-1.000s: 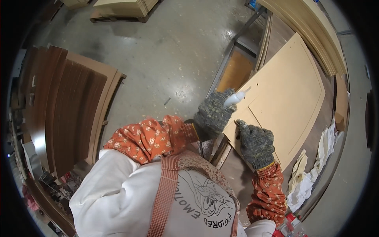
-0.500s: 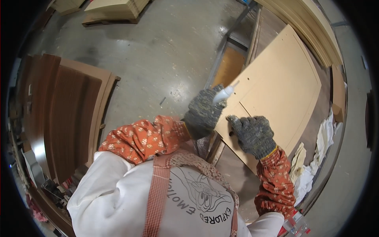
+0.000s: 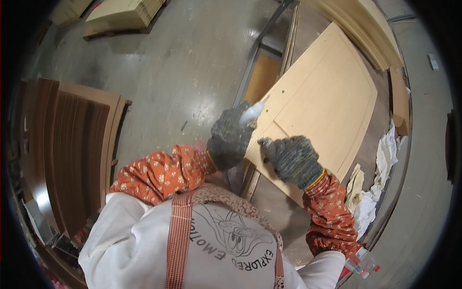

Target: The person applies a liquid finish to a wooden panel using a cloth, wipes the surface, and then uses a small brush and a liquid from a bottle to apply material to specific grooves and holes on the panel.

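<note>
My left hand (image 3: pixel 232 137), in a dark grey knit glove, is closed around a white squeeze bottle (image 3: pixel 251 113) with a narrow nozzle. The nozzle points up and right, over the left edge of a pale wooden panel (image 3: pixel 327 96), close to small dark holes. Over the panel's near corner is my right hand (image 3: pixel 291 161), gloved alike, with its fingers curled and thumb and forefinger drawn together. Whatever it pinches, if anything, is too small to tell. A short dark groove line runs across the panel just beyond the right fingertips.
Beneath the panel is a brown work surface (image 3: pixel 288 219). Long pale boards (image 3: pixel 363 33) are stacked at its far right, with crumpled white paper (image 3: pixel 368 207) nearer. Dark brown curved panels (image 3: pixel 72 154) stand on the left. A pallet of pale boards (image 3: pixel 122 17) sits far back.
The whole scene has shifted slightly left in the view as my head turned. Both hands and the bottle keep nearly the same places over the panel.
</note>
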{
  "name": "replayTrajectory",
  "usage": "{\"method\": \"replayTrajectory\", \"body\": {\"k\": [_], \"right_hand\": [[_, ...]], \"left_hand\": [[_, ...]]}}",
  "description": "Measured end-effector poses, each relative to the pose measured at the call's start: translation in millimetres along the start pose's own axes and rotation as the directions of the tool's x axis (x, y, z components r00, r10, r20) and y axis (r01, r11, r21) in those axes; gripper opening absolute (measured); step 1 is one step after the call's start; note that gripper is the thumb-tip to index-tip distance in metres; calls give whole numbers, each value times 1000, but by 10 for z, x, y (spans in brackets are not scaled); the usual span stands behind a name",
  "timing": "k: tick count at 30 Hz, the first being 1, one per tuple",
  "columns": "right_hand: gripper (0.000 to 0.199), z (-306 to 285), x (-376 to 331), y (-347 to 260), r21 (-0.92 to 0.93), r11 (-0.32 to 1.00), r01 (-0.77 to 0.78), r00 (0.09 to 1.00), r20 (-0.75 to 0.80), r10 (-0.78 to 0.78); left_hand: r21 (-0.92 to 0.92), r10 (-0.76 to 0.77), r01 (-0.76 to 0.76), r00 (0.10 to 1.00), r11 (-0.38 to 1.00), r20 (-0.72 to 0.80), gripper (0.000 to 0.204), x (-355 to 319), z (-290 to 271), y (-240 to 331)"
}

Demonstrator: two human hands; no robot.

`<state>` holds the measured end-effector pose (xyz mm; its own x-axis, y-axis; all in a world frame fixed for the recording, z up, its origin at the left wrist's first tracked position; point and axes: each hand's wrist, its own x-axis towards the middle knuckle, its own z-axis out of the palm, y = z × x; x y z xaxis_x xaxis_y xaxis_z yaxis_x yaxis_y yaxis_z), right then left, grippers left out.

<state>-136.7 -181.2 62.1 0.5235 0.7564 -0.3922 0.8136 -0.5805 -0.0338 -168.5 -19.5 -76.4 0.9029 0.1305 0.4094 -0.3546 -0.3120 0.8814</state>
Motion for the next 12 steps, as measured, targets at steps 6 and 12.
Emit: {"method": "replayTrajectory", "body": {"k": [6, 12], "right_hand": [[22, 57, -191, -5, -112, 993, -29, 991, -137, 13], [23, 449, -100, 186, 21, 987, 162, 935, -324, -146]], "left_hand": [[-60, 329, -326, 944, 943, 38, 46, 513, -195, 635], [-230, -348, 452, 857, 862, 380, 51, 271, 23, 90]]}}
